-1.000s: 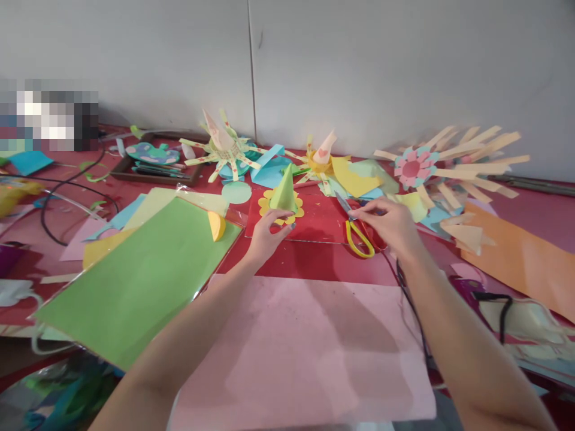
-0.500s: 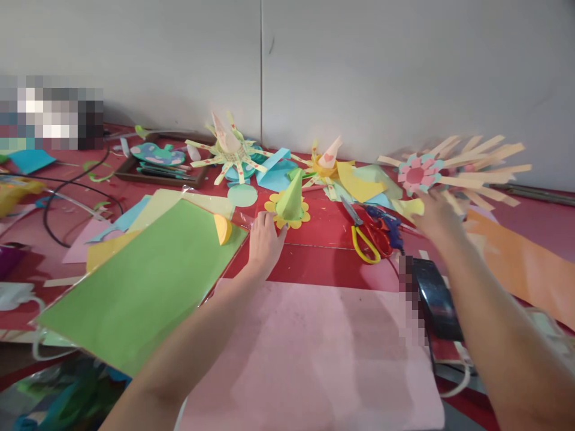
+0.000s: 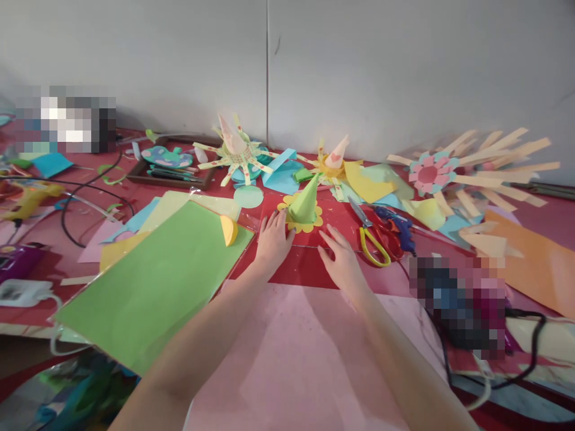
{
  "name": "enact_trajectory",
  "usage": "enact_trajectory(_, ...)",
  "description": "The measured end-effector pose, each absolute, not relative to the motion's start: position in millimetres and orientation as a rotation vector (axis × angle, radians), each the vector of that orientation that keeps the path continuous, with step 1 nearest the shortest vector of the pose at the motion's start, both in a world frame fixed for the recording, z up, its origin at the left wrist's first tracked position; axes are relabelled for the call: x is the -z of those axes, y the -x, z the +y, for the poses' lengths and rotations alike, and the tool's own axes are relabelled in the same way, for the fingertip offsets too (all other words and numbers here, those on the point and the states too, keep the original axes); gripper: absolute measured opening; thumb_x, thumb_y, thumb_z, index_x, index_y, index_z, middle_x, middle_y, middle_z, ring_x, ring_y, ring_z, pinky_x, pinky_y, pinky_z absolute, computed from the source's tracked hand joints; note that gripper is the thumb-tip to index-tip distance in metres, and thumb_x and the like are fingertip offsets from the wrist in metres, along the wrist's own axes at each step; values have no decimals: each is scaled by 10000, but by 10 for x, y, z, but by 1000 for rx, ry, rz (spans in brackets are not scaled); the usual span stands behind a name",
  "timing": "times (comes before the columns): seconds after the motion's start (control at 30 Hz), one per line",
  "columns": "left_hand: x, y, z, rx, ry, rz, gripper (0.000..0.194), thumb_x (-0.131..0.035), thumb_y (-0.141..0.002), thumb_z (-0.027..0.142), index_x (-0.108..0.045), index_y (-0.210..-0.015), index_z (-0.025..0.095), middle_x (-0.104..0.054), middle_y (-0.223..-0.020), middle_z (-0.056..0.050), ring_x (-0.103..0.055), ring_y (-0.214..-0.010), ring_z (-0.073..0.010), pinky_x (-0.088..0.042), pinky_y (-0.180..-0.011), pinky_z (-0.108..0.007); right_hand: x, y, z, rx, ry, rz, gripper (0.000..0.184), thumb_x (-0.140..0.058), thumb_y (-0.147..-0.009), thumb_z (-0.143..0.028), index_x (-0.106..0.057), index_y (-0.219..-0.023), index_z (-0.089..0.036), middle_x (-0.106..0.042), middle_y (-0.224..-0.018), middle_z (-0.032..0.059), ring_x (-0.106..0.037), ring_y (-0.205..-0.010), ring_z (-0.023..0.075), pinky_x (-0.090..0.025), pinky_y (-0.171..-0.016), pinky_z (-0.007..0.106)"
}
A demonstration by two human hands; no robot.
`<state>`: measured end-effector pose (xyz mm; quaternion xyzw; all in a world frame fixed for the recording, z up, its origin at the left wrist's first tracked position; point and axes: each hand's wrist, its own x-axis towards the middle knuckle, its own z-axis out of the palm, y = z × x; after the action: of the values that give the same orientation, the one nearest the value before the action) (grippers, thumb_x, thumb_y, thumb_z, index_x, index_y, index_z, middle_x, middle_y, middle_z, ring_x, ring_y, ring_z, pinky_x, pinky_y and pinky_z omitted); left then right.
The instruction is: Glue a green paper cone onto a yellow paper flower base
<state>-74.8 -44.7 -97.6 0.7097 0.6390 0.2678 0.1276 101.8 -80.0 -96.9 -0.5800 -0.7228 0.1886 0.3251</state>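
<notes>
The red sheet (image 3: 336, 211) lies under the work; the right hand (image 3: 340, 256), half a second ago out by the peach-stripped flower (image 3: 430, 173), is back at the sheet's front, fingers loosely spread, empty; the left hand (image 3: 274, 242) stays at the left front rim of the yellow scalloped base (image 3: 317, 217), thumb apart from fingers; the green cone (image 3: 304, 205) stands upright on that base.

"What's at seven o'clock?"
"A bare left forearm (image 3: 202, 335), and a left hand (image 3: 274, 242) whose thumbnail (image 3: 293, 230) looks dark-polished."
"And five o'clock?"
"A bare right forearm (image 3: 403, 359), tapering to the wrist (image 3: 363, 298)."
</notes>
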Motion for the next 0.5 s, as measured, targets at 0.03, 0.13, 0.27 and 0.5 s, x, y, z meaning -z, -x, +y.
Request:
enact_trajectory(0.03,977,746,-450,-770,-2078,1847,448,-479,-876,212,-444,-1316,139,-542,-1336,-149,-420,-1315,-283,-271,-1117,-505,955,-1014,-778,-510,1517,-1883,406,-475,-865,-293,-583,-1244,-194,-499,-1381,127,-450,-1295,268,-397,-1053,492)
enact_trajectory(0.13,987,745,-455,-747,-2101,1830,432,-469,-878,214,-449,-1305,150,-539,-1345,-131,-409,-1325,-272,-241,-1130,-505,848,-998,-653,-483,1517,-1782,461,-510,-853,-347,-551,-1277,-171,-550,-1326,143,-505,-1242,270,-415,-1033,468)
enact_trajectory(0.27,981,752,-453,-696,-2109,1819,459,-459,-872,199,-424,-1326,150,-519,-1368,-124,-383,-1344,-261,-220,-1139,-503,689,-879,-393,-542,1543,-1618,573,-583,-792,-458,-529,-1287,-175,-610,-1232,156,-654,-948,260,-507,-859,433)
enact_trajectory(0.5,917,746,-457,-574,-2076,1830,594,-444,-853,215,-289,-1415,96,-420,-1453,-98,-319,-1381,-209,-155,-1174,-444,757,-593,-36,-659,1596,-1495,574,-685,-660,-421,-574,-1154,-150,-628,-1177,152,-576,-1097,295,-445,-917,422)
